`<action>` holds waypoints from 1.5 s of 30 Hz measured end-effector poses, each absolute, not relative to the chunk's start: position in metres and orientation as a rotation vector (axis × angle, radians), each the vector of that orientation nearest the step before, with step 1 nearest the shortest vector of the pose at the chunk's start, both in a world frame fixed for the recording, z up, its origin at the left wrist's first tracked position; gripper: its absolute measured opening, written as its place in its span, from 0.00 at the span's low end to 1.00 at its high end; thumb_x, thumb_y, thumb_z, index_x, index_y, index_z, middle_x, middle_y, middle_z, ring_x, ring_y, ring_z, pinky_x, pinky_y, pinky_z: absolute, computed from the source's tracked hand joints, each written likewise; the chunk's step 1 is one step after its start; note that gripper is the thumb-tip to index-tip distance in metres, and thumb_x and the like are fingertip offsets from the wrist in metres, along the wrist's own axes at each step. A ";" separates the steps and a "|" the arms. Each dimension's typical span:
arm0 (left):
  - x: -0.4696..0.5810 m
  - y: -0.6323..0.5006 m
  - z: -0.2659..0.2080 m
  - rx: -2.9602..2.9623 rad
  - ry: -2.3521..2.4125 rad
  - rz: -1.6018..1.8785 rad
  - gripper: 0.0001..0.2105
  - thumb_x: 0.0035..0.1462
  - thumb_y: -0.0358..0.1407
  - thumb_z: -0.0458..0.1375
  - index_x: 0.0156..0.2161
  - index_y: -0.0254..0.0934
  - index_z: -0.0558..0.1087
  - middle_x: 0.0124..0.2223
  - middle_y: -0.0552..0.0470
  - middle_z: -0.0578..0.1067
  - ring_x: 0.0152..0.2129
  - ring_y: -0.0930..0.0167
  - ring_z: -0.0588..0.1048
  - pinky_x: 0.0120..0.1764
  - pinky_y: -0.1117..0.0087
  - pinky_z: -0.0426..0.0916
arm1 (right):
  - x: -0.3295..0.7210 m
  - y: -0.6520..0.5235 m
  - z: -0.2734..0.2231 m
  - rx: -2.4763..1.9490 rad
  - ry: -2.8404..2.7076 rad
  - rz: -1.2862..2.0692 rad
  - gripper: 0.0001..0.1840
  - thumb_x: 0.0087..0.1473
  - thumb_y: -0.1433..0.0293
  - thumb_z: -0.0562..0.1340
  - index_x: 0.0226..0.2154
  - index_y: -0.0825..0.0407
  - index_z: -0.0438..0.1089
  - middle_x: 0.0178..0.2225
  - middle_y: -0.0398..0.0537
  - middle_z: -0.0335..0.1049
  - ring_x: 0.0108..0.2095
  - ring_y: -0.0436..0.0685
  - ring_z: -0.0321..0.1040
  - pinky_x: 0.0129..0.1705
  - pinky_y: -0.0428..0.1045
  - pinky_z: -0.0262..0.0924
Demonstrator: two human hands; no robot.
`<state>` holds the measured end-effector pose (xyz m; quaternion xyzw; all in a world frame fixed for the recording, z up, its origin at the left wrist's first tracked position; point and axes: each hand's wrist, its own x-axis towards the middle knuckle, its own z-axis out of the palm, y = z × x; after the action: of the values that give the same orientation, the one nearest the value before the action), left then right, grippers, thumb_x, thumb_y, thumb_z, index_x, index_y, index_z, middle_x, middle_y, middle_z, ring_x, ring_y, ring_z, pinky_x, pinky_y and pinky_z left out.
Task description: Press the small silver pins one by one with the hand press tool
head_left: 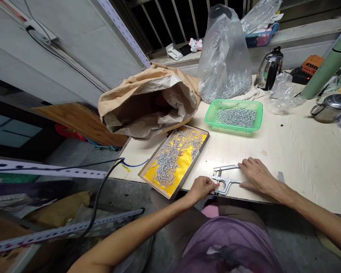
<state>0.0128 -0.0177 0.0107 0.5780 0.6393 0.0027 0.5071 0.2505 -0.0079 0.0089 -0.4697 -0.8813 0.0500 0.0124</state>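
Silver hand-press pliers (224, 183), of the kind used for snap fasteners, lie along the front of the table. A spring and a small red part show at their jaw. My right hand (255, 174) is closed around the two spread handles. On the jaw's left side, my left hand (202, 188) pinches with thumb and forefinger; what sits between the fingertips is too small to make out. Beside that hand stands a shallow tray (184, 167) with a yellow lining, strewn with many small silver metal pins (166, 167).
A green basket (234, 127) holds more metal pieces. Behind it stands a clear plastic bag (226, 57) of metal pieces. An open brown paper sack (147, 89) leans over the tray's far end. A kettle (268, 68), green bottle (326, 70) and metal cup (333, 108) stand right.
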 end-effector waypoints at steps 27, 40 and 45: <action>0.079 0.009 0.005 2.564 1.073 -0.114 0.06 0.60 0.36 0.54 0.38 0.35 0.68 0.39 0.46 0.71 0.42 0.62 0.68 0.39 0.63 0.67 | 0.250 -0.019 0.003 -1.523 -2.660 0.201 0.06 0.54 0.76 0.59 0.27 0.52 0.66 0.28 0.46 0.66 0.31 0.54 0.62 0.29 0.48 0.52; 0.080 -0.070 -0.040 2.622 0.900 0.468 0.24 0.64 0.42 0.48 0.60 0.31 0.56 0.59 0.36 0.65 0.61 0.61 0.58 0.60 0.54 0.55 | 0.263 0.036 0.014 -1.519 -2.646 0.362 0.05 0.58 0.73 0.57 0.33 0.53 0.68 0.34 0.50 0.70 0.36 0.57 0.63 0.38 0.51 0.53; 0.081 -0.067 -0.032 2.551 0.896 0.476 0.25 0.63 0.44 0.49 0.60 0.31 0.57 0.58 0.35 0.65 0.60 0.60 0.60 0.59 0.54 0.56 | 0.232 0.037 0.025 -1.466 -2.768 0.191 0.05 0.55 0.74 0.58 0.35 0.51 0.70 0.35 0.50 0.70 0.38 0.58 0.61 0.38 0.52 0.49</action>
<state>0.0815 -0.0673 -0.0320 0.9110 0.3199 0.1701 0.1968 0.2322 0.0367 0.0251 -0.4671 -0.8821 0.0610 0.0021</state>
